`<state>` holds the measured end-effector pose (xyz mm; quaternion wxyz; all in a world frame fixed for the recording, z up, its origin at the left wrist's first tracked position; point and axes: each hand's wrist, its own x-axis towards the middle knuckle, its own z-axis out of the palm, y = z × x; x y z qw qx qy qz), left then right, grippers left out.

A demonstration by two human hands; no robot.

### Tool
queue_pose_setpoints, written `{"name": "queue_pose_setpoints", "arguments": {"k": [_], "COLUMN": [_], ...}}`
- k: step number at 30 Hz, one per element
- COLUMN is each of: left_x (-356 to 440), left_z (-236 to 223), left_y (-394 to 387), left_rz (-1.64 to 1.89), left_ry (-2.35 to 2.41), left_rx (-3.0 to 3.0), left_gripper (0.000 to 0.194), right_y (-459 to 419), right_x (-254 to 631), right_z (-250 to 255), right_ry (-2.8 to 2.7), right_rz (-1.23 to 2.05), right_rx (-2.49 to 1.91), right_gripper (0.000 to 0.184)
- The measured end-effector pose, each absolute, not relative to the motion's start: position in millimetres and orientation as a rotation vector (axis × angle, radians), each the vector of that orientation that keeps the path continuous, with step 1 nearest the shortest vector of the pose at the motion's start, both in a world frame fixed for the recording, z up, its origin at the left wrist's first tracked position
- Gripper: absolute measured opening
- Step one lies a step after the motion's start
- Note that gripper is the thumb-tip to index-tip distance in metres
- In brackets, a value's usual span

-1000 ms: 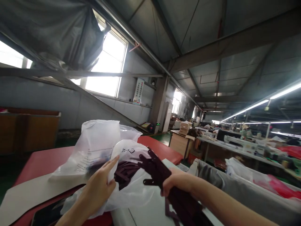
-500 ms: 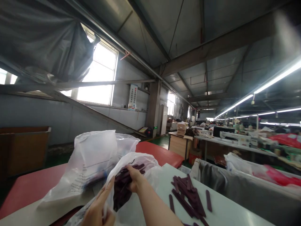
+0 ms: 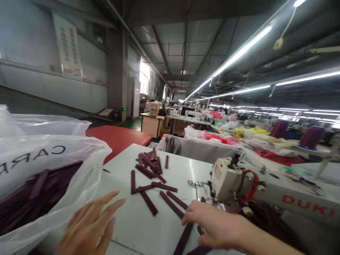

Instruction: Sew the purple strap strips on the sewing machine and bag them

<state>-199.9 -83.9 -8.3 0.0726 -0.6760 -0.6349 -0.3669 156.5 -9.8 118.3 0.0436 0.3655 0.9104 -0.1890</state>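
My left hand [image 3: 91, 225], fingers spread and empty, hovers over the pale table [image 3: 127, 230] beside the white plastic bag [image 3: 87, 150]. Inside the bag's open mouth lie many dark maroon fabric strips [image 3: 39, 191]. My right hand [image 3: 209, 223] is above some loose maroon strips [image 3: 172, 205] close to the sewing machine. Its fingers curve downward with the thumb apart, and nothing shows in its grasp; whether the fingertips touch a strip is unclear. Farther back on the table, more strips form a loose pile [image 3: 150, 163].
The sewing machine [image 3: 265, 191] stands at right, dark fabric beneath its arm. A red table [image 3: 119, 138] adjoins behind the bag. Beyond the pale table is a grey cloth-lined bin [image 3: 186, 148]. Maroon thread cones [image 3: 312, 136] stand at far right.
My view has turned right. Both hands have come away from the bag: the left is now open beside it, and the right has moved over to the strips by the sewing machine.
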Motion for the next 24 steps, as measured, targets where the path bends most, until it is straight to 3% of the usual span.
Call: {"name": "queue_pose_setpoints", "arguments": {"k": [2, 5, 8, 14, 19, 24], "left_x": [-170.7, -149.3, -145.9, -140.2, -115.8, -106.4], "left_z": [-16.2, -26.0, -34.2, -35.4, -27.4, -8.1], "left_y": [-50.4, -8.9, 14.2, 16.5, 12.2, 10.2], "left_rz": [-0.911, -0.708, -0.660, -0.515, -0.353, -0.345], "left_ry": [-1.679, -1.457, -1.443, -1.508, -1.642, -1.881], "left_rx": [-2.278, -2.434, -2.460, -2.506, -2.461, -2.327], "left_gripper": [0.051, 0.062, 0.052, 0.020, 0.030, 0.034], "right_y": [-20.1, -23.4, -18.9, -13.7, -22.0, -25.9], "right_x": [179.8, 181.7, 157.5, 114.1, 112.6, 116.0], "right_z": [89.2, 61.4, 47.8, 13.1, -5.4, 9.6], "right_ry": [2.836, 2.878, 2.896, 2.897, 2.988, 2.981], "right_rz": [-0.599, -0.356, -0.036, 0.093, 0.159, 0.069], "right_rx": [1.049, 0.995, 0.966, 1.032, 1.198, 1.394], "right_gripper": [0.059, 0.045, 0.034, 0.027, 0.024, 0.030]}}
